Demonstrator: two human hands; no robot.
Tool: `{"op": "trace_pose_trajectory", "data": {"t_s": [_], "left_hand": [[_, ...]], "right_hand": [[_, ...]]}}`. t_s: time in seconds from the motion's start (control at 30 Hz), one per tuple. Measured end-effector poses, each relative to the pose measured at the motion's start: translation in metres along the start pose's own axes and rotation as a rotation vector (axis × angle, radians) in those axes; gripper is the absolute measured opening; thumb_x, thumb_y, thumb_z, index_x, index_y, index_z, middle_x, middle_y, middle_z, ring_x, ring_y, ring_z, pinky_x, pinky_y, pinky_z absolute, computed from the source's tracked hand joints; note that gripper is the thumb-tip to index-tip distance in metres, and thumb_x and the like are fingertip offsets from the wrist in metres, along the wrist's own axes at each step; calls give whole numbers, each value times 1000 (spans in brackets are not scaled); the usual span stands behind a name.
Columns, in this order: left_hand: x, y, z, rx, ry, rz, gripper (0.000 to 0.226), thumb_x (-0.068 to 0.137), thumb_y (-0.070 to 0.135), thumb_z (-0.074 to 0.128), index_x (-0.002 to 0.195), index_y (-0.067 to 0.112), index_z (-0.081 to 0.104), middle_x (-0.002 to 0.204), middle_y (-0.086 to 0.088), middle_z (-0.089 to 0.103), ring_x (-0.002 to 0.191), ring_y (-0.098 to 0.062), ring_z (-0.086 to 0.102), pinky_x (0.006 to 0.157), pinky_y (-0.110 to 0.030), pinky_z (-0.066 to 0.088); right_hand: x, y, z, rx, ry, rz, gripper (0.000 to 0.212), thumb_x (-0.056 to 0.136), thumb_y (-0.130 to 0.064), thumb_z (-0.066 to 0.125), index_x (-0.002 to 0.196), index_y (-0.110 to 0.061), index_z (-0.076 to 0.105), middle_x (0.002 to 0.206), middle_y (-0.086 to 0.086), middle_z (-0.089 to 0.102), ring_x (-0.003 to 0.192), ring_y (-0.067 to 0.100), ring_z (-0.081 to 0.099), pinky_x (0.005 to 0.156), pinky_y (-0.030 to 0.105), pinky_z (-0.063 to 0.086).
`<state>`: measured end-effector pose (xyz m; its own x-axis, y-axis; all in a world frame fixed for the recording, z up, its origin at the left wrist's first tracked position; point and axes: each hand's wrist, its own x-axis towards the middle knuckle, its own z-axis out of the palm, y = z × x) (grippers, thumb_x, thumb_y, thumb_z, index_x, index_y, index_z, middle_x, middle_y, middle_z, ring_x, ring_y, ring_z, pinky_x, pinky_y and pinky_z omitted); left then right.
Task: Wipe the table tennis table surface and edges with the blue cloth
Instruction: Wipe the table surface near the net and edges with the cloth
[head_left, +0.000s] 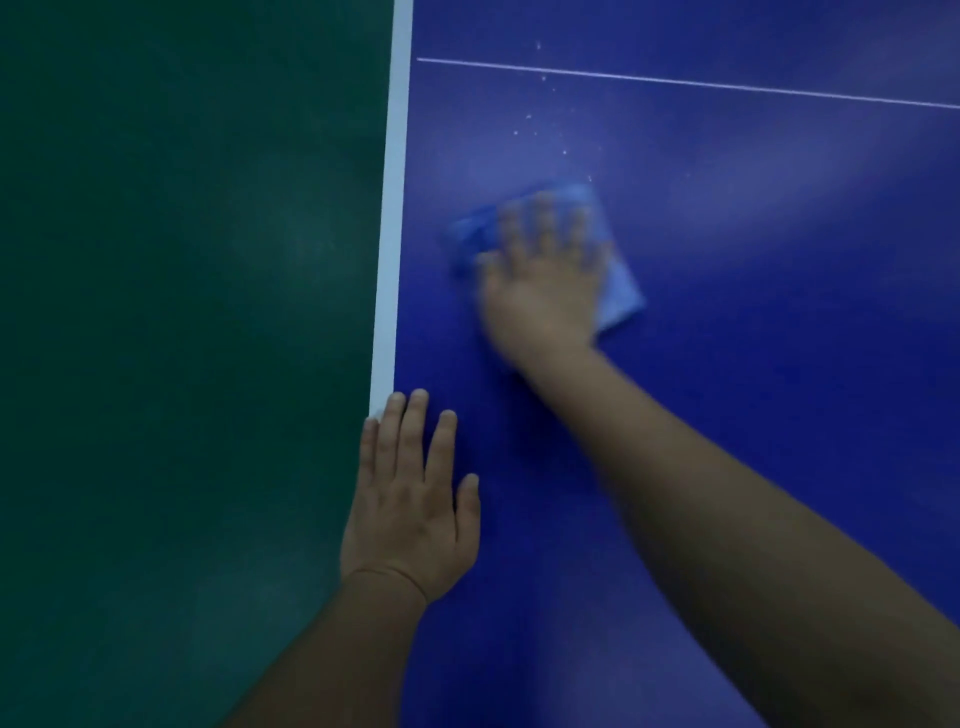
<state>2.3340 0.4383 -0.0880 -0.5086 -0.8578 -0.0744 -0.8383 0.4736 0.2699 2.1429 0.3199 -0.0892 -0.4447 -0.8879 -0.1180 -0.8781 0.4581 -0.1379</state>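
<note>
The blue table tennis table (753, 322) fills the right of the head view, with a white stripe (392, 208) along its left edge. A light blue cloth (615, 283) lies flat on the surface. My right hand (540, 291) presses down on the cloth with fingers spread, blurred by motion. My left hand (410, 499) rests flat on the table next to the white edge, fingers apart and holding nothing. Small white specks (540, 124) dot the surface just beyond the cloth.
A dark green floor (182, 338) lies left of the table edge. A thin white centre line (675, 82) crosses the table at the top of the view.
</note>
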Motion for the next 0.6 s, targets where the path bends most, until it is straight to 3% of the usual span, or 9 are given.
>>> {"op": "trace_pose_trajectory", "data": {"t_s": [0.07,0.13,0.23,0.3,0.43,0.53,0.6], "left_hand": [[2,1,-1,-12,8,-16,61,95,38,38,142,2,50,154,-24,38,147,-39,27,121,-54,16],[2,2,-2,-8,7,-20,60,94,39,38,141,3,51,153,-25,38,147,-40,27,122,-56,16],[1,1,-2,14,-5,0,62,95,40,37,145,5,49,154,-24,37,148,-41,26,121,-59,17],[1,1,0,38,-23,4,64,96,41,35,148,6,45,155,-23,35,149,-40,25,121,-59,15],[0,-2,3,46,-38,18,63,97,42,33,151,10,35,157,-22,30,150,-39,21,121,-57,13],[1,0,3,49,-36,18,63,97,42,33,150,9,37,157,-23,32,150,-39,21,120,-57,14],[2,-1,2,42,-31,20,63,96,42,34,148,8,44,155,-24,34,149,-40,23,120,-57,14]], "right_hand": [[-22,-57,12,-4,-57,-433,57,102,-52,32,157,-37,28,168,-2,15,155,31,5,121,54,1],[-36,-60,14,5,-92,-582,54,102,-53,35,154,-38,35,166,-5,20,155,29,8,121,51,1],[-51,25,6,38,16,-438,52,103,-44,41,151,-27,43,162,5,32,151,38,23,118,58,18],[-54,104,-8,-35,112,-236,53,102,-40,38,149,-19,47,158,13,37,146,46,29,113,64,26],[-15,212,-38,-43,62,440,64,99,-51,23,159,-27,25,168,5,15,153,35,10,119,62,12],[34,186,-42,80,103,709,63,102,-52,22,160,-29,16,169,5,6,154,38,0,119,63,2],[56,115,-28,40,108,533,61,105,-47,25,161,-24,16,168,10,7,153,40,2,119,62,3]]}}
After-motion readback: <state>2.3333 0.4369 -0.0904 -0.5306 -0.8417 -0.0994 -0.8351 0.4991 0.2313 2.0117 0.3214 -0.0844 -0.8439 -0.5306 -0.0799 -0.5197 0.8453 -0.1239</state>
